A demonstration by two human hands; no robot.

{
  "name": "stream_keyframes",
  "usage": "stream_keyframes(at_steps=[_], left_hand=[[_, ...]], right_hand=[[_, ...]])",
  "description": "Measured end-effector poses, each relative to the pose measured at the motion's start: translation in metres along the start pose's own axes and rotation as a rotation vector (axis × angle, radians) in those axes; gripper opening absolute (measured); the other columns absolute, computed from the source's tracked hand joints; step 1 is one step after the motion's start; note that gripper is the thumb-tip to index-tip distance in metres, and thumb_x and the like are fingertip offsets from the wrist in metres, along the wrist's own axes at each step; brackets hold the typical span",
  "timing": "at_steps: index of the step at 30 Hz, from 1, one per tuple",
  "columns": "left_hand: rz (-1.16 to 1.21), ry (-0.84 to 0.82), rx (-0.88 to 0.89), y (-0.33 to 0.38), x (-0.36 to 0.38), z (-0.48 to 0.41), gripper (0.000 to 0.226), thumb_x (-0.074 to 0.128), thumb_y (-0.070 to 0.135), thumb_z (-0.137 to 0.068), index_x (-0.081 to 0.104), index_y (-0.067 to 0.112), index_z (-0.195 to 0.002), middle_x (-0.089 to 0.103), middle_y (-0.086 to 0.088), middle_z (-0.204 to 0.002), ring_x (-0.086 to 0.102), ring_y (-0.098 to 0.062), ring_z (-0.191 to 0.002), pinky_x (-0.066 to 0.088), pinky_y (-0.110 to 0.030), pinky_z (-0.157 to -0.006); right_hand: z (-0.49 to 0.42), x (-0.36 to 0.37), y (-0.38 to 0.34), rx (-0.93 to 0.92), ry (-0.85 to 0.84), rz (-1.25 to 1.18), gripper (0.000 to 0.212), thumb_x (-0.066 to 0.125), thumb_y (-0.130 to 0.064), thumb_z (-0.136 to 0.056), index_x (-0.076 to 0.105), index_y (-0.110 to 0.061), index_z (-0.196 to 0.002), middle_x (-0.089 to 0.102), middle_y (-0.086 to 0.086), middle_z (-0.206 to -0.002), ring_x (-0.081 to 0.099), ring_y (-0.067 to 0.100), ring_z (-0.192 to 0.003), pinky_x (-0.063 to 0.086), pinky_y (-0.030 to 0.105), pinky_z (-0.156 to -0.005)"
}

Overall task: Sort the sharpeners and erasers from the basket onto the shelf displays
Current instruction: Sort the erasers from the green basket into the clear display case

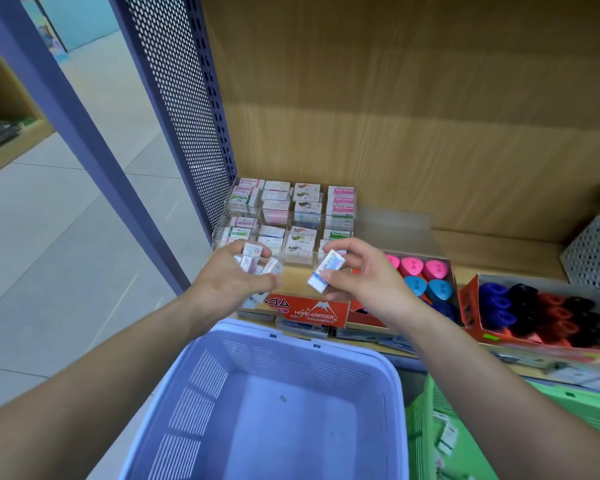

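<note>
My left hand grips a bunch of several small white erasers just above the shelf's front edge. My right hand pinches a single white eraser with a blue sleeve between thumb and fingers. Both hands hover in front of a clear acrylic eraser display filled with rows of boxed erasers. A red "Hard Eraser" carton stands below the hands. Pink and blue sharpeners fill a box to the right. The lavender basket below my arms shows a bare bottom.
A red box of dark blue, black and red sharpeners sits at the right on the wooden shelf. A green basket with small packets lies at lower right. A perforated metal side panel bounds the shelf on the left; a white mesh container stands at far right.
</note>
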State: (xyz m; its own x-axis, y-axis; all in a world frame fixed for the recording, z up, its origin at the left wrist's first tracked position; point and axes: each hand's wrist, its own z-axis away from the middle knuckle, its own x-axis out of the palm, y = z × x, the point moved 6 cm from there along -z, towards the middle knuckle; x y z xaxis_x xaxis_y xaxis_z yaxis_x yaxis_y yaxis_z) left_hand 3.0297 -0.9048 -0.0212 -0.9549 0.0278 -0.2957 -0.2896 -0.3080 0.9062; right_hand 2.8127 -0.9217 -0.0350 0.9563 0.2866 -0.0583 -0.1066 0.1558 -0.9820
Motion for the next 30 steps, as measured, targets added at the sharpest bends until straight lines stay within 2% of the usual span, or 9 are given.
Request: stream_keyframes(at_steps=[2,5,11,14,16,19,24,27,30], left_hand=[[-0.022,0.011,0.001,-0.006,-0.005,-0.001,0.039,0.087,0.008,-0.073,0.066,0.021,-0.104,0.076,-0.008,-0.098,0.074,-0.027,-0.085,0.06,-0.039,-0.076],[-0.042,0.002,0.005,-0.014,-0.013,-0.002,0.04,0.087,0.007,-0.074,0.065,0.02,-0.104,0.074,-0.007,-0.091,0.069,-0.02,-0.075,0.057,-0.035,-0.072],[-0.114,0.039,0.014,-0.033,-0.039,-0.004,0.037,0.086,0.008,-0.076,0.065,0.017,-0.105,0.067,0.005,-0.074,0.056,-0.005,-0.056,0.051,-0.018,-0.059],[-0.109,0.052,0.007,-0.041,-0.049,-0.007,0.039,0.085,0.003,-0.076,0.063,0.013,-0.106,0.067,0.015,-0.061,0.056,0.001,-0.05,0.047,-0.012,-0.053],[-0.113,0.059,0.007,-0.043,-0.054,-0.008,0.039,0.085,0.003,-0.076,0.063,0.014,-0.106,0.066,0.017,-0.06,0.057,0.002,-0.05,0.046,-0.01,-0.052],[-0.125,0.077,0.021,-0.039,-0.059,-0.01,0.038,0.086,0.007,-0.076,0.064,0.016,-0.106,0.067,0.009,-0.072,0.056,0.002,-0.051,0.046,-0.01,-0.052],[-0.096,0.112,0.027,-0.04,-0.071,-0.015,0.035,0.084,0.009,-0.077,0.064,0.02,-0.104,0.067,0.015,-0.064,0.054,-0.002,-0.051,0.048,-0.019,-0.051],[-0.077,0.128,0.012,-0.045,-0.078,-0.018,0.035,0.084,0.01,-0.079,0.062,0.023,-0.103,0.066,0.02,-0.061,0.052,-0.004,-0.048,0.048,-0.026,-0.051],[-0.055,0.149,0.007,-0.049,-0.085,-0.02,0.037,0.084,0.009,-0.078,0.063,0.021,-0.105,0.067,0.02,-0.062,0.055,0.002,-0.05,0.048,-0.016,-0.05]], right_hand=[[-0.005,-0.005,0.007,0.042,0.047,0.04,0.021,0.067,-0.006,-0.095,0.066,-0.016,-0.113,0.076,0.009,-0.1,0.074,0.02,-0.078,0.06,0.031,-0.069],[-0.016,-0.009,0.018,0.09,0.1,0.135,0.016,0.066,-0.007,-0.095,0.068,-0.015,-0.108,0.076,0.01,-0.09,0.067,0.014,-0.072,0.056,0.029,-0.065],[-0.052,-0.002,0.029,0.11,0.129,0.198,0.019,0.067,0.004,-0.09,0.062,-0.008,-0.104,0.069,0.021,-0.091,0.076,0.029,-0.082,0.062,0.042,-0.083],[-0.08,0.003,0.023,0.057,0.173,0.312,0.017,0.07,-0.001,-0.089,0.068,-0.013,-0.102,0.071,0.017,-0.094,0.075,0.027,-0.079,0.062,0.041,-0.078],[-0.1,0.005,0.017,0.019,0.237,0.374,0.014,0.075,-0.009,-0.087,0.07,-0.018,-0.097,0.073,0.011,-0.092,0.073,0.024,-0.075,0.06,0.038,-0.072],[-0.13,0.017,0.009,-0.021,0.271,0.353,0.015,0.076,-0.01,-0.086,0.067,-0.022,-0.09,0.073,0.015,-0.092,0.068,0.021,-0.069,0.056,0.035,-0.064],[-0.174,0.062,0.003,-0.051,0.199,0.355,0.015,0.071,-0.01,-0.089,0.068,-0.025,-0.087,0.073,0.004,-0.079,0.071,0.02,-0.069,0.063,0.044,-0.075],[-0.194,0.082,0.005,-0.039,0.196,0.319,0.013,0.07,-0.006,-0.089,0.07,-0.018,-0.093,0.07,0.004,-0.079,0.07,0.02,-0.069,0.063,0.043,-0.076],[-0.207,0.095,0.009,-0.032,0.173,0.361,0.013,0.073,-0.008,-0.087,0.07,-0.019,-0.093,0.07,0.005,-0.084,0.071,0.02,-0.075,0.063,0.039,-0.077]])
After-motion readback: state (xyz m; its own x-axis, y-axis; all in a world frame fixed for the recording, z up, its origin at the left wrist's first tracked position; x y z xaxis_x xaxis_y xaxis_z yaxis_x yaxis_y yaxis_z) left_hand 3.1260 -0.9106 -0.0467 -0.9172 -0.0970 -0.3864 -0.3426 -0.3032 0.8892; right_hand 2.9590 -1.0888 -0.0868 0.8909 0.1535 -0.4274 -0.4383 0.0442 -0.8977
